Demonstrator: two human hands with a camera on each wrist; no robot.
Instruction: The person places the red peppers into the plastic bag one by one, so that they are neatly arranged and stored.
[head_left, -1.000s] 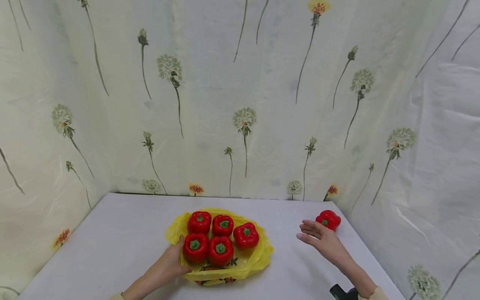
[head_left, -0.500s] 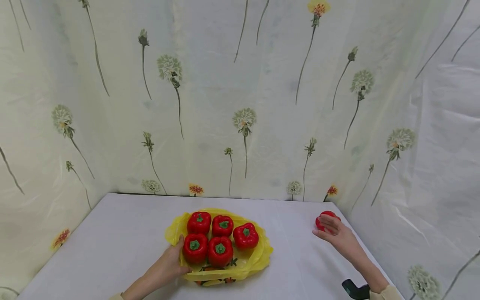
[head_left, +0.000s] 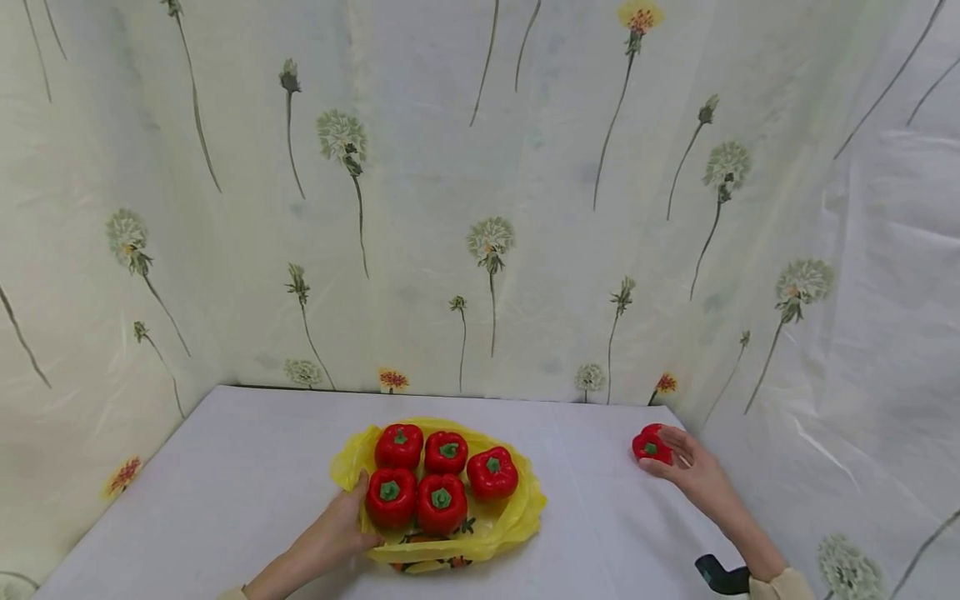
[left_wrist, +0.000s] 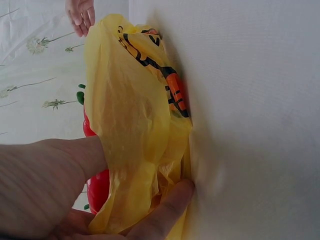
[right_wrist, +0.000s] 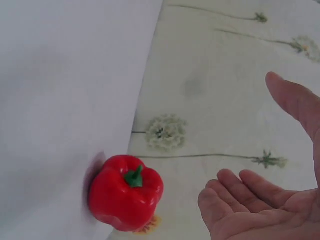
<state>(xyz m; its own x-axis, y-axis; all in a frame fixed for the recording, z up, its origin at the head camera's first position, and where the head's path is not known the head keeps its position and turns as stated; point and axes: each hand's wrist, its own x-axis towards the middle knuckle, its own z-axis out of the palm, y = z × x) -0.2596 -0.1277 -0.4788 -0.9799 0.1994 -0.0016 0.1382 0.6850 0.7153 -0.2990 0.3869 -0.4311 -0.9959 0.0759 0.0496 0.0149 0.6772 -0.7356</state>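
Note:
A yellow plastic bag [head_left: 498, 533] with dark and orange print lies spread open on the table, holding several red bell peppers [head_left: 441, 504] with green stems. My left hand [head_left: 339, 527] grips the bag's left side. In the left wrist view, its thumb goes over the yellow plastic [left_wrist: 131, 115] and a finger lies along the outside. At the table's right, a single red bell pepper [head_left: 649, 446] sits apart from the bag. My right hand [head_left: 699, 477] is beside it, partly overlapping it in the head view. The right wrist view shows this hand's fingers extended, apart from the lone pepper [right_wrist: 125, 195].
The white table [head_left: 247, 467] meets a curtain [head_left: 420, 208] printed with dandelions at its back and sides. A black strap-like device [head_left: 722, 577] is on my right wrist. Pale sleeves [head_left: 783, 585] show at the bottom.
My right hand has moved rightward, past the front of the lone pepper to its right side. The left hand, bag and peppers stay as they were.

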